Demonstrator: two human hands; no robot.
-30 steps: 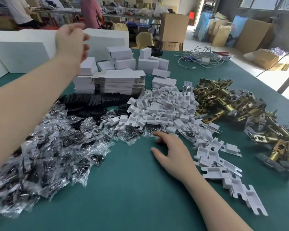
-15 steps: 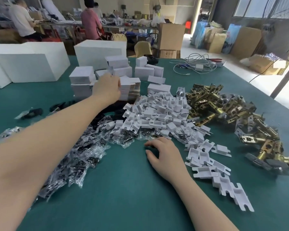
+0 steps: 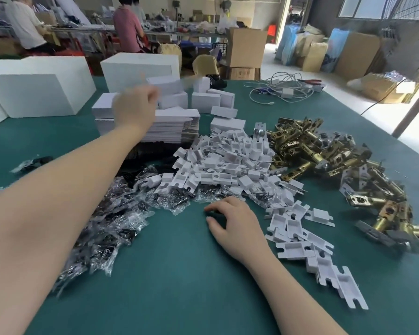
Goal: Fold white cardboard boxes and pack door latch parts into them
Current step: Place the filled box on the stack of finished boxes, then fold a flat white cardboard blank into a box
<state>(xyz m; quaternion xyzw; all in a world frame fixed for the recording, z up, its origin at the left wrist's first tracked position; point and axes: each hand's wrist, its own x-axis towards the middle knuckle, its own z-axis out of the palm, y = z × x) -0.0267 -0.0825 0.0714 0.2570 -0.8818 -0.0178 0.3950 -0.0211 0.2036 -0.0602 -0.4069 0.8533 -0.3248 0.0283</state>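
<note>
My left hand [image 3: 134,108] reaches out over the stack of flat white cardboard blanks [image 3: 177,125]. Its fingers are curled and pinch a motion-blurred white blank [image 3: 177,84] lifted above the stack. My right hand [image 3: 236,222] rests on the green table [image 3: 179,286], fingers loosely bent and holding nothing. Small folded white boxes [image 3: 206,102] stand behind the stack. A heap of white plastic inserts [image 3: 228,163] lies mid-table, with brass door latches [image 3: 324,155] to its right. Clear bags of black parts [image 3: 107,221] spread under my left forearm.
Large white cartons [image 3: 41,93] stand at the far left of the table, with another one [image 3: 140,71] behind the stack. Tangled cables [image 3: 281,90] lie at the far right. People work at benches behind. The table's right edge runs diagonally past the latches.
My left hand came down from high at the left onto the stack of blanks and is now rising with a blank. The right hand has stayed where it was on the table.
</note>
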